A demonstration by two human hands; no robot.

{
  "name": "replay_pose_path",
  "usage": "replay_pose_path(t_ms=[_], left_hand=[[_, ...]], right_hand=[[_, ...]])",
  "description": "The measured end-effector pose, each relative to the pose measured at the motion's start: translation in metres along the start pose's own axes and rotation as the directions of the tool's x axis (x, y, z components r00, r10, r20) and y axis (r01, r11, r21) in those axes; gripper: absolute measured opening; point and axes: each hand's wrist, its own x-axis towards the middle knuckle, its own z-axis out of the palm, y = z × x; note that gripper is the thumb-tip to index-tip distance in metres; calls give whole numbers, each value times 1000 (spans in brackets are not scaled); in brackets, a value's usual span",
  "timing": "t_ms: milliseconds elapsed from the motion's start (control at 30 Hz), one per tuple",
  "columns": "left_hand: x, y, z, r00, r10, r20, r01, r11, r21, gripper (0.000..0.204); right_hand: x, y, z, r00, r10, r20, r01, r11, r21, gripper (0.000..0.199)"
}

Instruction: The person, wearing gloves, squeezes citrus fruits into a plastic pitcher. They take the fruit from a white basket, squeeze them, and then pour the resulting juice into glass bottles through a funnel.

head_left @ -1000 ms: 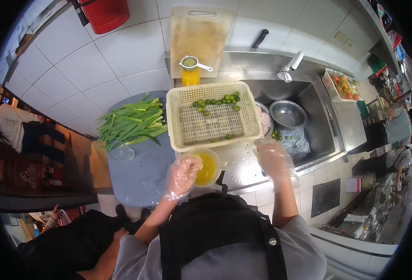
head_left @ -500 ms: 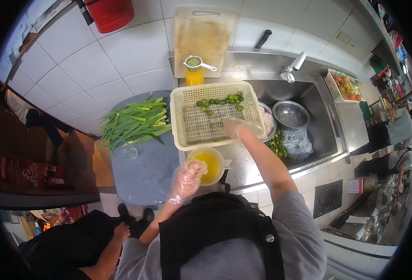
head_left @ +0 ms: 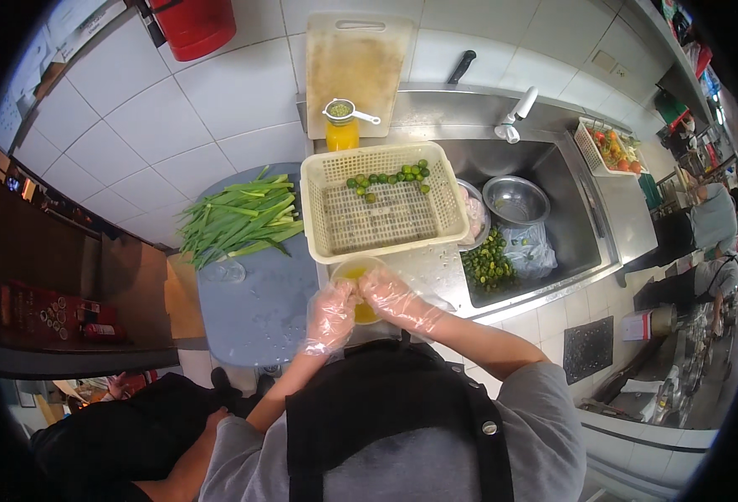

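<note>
At one o'clock lies the sink; at twelve, the crate; at its six, the bowl of yellow liquid. Over it my left hand and right hand meet, both curled; on what, I cannot tell. Likely I'm squeezing another like the crate's green citrus; the next move calls for steady pressure.

1 pale, round bowl of yellow juice sits upright near the frame's middle, partly hidden.
</note>
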Motion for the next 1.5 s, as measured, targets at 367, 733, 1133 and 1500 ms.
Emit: replay_pose_path(t_ms=[367, 733, 1133, 1500], left_hand=[[-7, -5, 2, 1000, 7, -9, -7, 1000, 6, 12], [0, 2, 1, 993, -92, -76, 80, 986, -148, 9], [80, -14, -15, 974, 158, -164, -147, 986, 75, 14], [234, -71, 47, 965, 87, 249, -194, 873, 447, 23]], right_hand=[[6, 2, 6, 992, -44, -122, 52, 997, 62, 15], [4, 2, 3, 1000, -1, -15, 2, 998, 62, 15], [0, 14, 24, 952, -268, -146, 277, 960, 44, 14], [7, 14, 60, 965, -262, 17, 208, 720, -663, 12]])
